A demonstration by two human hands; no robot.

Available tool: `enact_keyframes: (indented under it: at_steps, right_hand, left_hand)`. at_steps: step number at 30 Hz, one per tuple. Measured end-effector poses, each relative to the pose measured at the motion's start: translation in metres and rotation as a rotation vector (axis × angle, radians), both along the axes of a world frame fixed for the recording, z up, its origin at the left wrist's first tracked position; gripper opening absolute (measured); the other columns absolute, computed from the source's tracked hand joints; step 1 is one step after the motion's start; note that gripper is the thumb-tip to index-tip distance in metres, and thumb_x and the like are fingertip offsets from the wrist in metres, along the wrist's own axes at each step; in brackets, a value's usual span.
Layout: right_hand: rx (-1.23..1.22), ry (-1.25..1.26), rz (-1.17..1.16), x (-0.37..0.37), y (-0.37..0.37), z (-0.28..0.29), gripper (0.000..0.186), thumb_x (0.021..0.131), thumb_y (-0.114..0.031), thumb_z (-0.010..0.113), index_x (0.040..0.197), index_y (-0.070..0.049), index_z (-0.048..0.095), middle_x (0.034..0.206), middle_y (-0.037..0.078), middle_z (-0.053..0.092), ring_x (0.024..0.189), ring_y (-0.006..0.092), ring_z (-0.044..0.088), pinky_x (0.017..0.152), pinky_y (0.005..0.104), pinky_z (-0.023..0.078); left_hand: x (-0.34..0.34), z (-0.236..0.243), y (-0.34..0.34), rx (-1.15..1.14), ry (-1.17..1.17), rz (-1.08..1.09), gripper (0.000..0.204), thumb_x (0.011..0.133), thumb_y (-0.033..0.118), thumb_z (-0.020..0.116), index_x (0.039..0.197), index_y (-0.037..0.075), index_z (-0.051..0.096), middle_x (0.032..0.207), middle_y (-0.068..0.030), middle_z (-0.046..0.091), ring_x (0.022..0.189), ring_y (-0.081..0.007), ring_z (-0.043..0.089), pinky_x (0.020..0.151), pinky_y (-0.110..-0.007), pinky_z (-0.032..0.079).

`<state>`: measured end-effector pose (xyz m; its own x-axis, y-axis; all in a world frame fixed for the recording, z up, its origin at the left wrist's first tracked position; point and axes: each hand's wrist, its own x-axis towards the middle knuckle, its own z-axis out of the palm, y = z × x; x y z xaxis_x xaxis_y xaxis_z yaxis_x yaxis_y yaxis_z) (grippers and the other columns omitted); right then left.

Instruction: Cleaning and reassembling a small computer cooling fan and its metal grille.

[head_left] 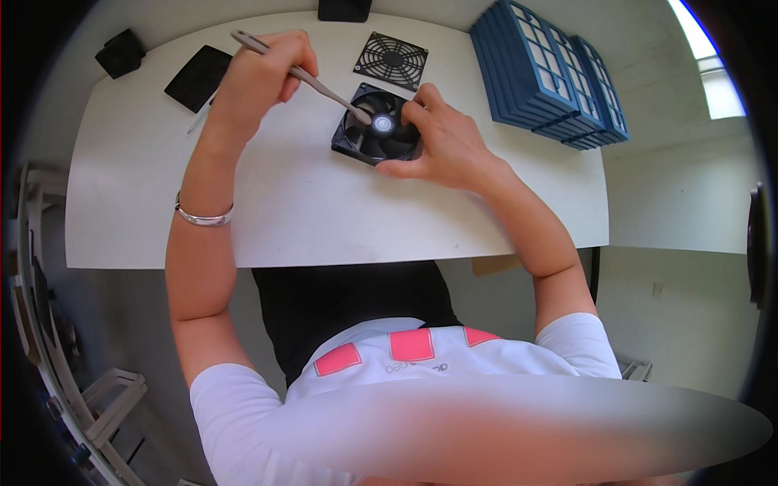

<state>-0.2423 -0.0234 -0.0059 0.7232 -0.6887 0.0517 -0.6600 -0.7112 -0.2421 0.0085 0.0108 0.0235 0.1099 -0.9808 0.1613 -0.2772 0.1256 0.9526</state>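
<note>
My left hand (266, 79) is closed round a toothbrush (313, 81) with a greyish-brown handle, held slanting down to the right. Its bristle end lies over the blades beside the hub of a black square computer fan (379, 147). The fan rests flat on the white table (340, 223), its pale round hub facing up. My right hand (450, 142) grips the fan's right side, with the thumb at the near corner and the fingers at the far right corner. Just beyond the fan lies a black fan grille (392, 60), touched by neither hand.
A black flat square (198, 78) lies at the far left, with a thin metal rod (198, 120) beside it. Blue cabinets with pale drawer fronts (541, 73) stand at the far right. A black box (120, 53) sits at the far left corner, another black object (344, 9) at the back edge.
</note>
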Motion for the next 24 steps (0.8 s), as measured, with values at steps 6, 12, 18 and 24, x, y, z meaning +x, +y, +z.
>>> enact_keyframes:
  at_steps: [6,12,18,24]
  right_hand:
    - [0.028,-0.015,-0.036,0.001,0.001,0.001,0.07,0.063,-0.057,0.075,0.104,-0.002,0.058,0.102,0.011,0.048,0.082,0.0281,0.061,0.069,0.039,0.051]
    - [-0.023,-0.114,0.009,-0.001,0.004,-0.002,0.077,0.063,-0.053,0.077,0.117,-0.005,0.05,0.112,0.011,0.05,0.096,0.0286,0.061,0.076,0.0398,0.051]
    - [0.033,-0.12,-0.036,0.002,0.008,0.001,0.081,0.069,-0.047,0.076,0.129,-0.009,0.038,0.117,0.013,0.051,0.098,0.0291,0.06,0.082,0.0383,0.048]
    - [1.616,-0.645,0.077,-0.023,-0.03,0.023,0.065,0.091,-0.061,0.042,0.13,-0.009,0.045,0.113,0.015,0.061,0.092,0.026,0.062,0.074,0.0329,0.047]
  left_hand:
    - [0.008,-0.013,-0.012,-0.138,0.279,0.2,0.022,0.086,0.012,0.044,0.075,0.001,0.06,0.055,0.0017,0.043,0.05,-0.0039,0.033,0.048,-0.021,0.024]
    - [0.002,-0.026,-0.019,-0.191,0.318,0.181,0.022,0.086,0.013,0.045,0.079,0.001,0.062,0.055,0.0015,0.045,0.052,-0.0041,0.037,0.048,-0.021,0.026]
    - [0.003,-0.03,-0.023,-0.269,0.268,0.259,0.024,0.086,0.015,0.045,0.076,0.003,0.064,0.055,0.0015,0.047,0.051,-0.0039,0.038,0.048,-0.021,0.028]
    - [0.015,-0.032,-0.025,-0.302,0.268,0.32,0.026,0.087,0.018,0.046,0.076,0.003,0.065,0.054,0.0009,0.049,0.051,-0.0044,0.04,0.047,-0.022,0.029]
